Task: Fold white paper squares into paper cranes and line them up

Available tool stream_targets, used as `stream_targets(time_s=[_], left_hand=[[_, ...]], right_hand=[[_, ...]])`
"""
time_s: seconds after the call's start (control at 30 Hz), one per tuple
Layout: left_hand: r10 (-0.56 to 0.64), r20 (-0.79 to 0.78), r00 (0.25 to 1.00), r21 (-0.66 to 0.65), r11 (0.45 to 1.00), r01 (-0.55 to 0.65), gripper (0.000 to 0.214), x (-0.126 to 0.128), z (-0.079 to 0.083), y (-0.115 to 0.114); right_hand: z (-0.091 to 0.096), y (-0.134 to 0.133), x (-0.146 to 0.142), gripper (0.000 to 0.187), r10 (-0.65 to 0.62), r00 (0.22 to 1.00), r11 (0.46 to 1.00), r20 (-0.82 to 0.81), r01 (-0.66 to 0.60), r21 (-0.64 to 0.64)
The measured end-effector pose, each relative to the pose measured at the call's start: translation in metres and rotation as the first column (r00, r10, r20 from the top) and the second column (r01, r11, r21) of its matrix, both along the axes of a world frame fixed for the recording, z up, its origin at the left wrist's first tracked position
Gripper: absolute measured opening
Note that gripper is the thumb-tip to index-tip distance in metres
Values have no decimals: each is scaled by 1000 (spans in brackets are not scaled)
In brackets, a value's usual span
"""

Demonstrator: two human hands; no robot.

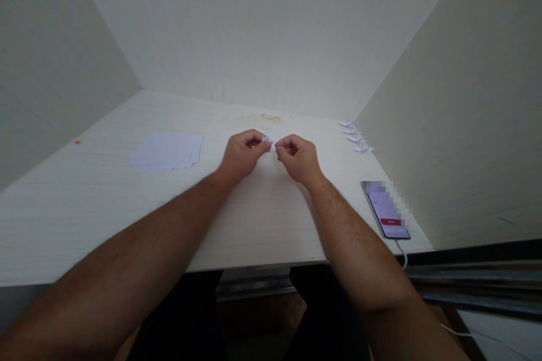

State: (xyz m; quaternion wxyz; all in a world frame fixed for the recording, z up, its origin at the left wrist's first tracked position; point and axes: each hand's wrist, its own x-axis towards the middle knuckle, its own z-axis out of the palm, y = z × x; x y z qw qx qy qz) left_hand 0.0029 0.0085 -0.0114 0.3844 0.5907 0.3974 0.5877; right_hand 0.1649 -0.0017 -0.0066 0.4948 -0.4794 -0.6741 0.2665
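Above the middle of the white table, my left hand [243, 152] pinches a small piece of folded paper [266, 140] between thumb and fingers. My right hand [298, 155] is close beside it on the right, its thumb and fingers pressed together. Whether a tip of paper sits between those right fingertips is too small to tell. Several folded paper cranes [356, 138] stand in a row by the right wall. To the left of my hands lies a loose stack of white paper sheets [168, 150].
A phone [384, 208] with its screen lit lies at the table's right edge, a white cable [402, 254] running from it off the edge. Walls enclose the table [254, 225] at the back and both sides. A brownish stain [267, 118] marks the tabletop near the back wall.
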Motion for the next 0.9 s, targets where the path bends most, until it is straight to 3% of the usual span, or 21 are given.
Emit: stream_targets(time_s=[0.13, 0.23, 0.5, 0.77, 0.9], left_hand=[[-67, 245, 967, -137, 985, 103, 25, 3, -3, 3], [-98, 318, 943, -180, 970, 162, 28, 6, -3, 1], [-102, 318, 943, -167, 973, 162, 25, 9, -4, -2], [-93, 368, 925, -237, 953, 189, 25, 11, 2, -7], [-91, 369, 925, -234, 954, 187, 24, 12, 2, -7]], right_hand=[[-1, -3, -3, 19, 20, 999, 999, 25, -19, -34], [-2, -4, -6, 28, 37, 997, 999, 66, -36, -13], [-7, -2, -7, 33, 83, 993, 996, 79, -81, -27], [-2, -4, -7, 25, 125, 991, 990, 38, -122, -72], [-5, -4, -8, 28, 94, 993, 995, 68, -92, -22]])
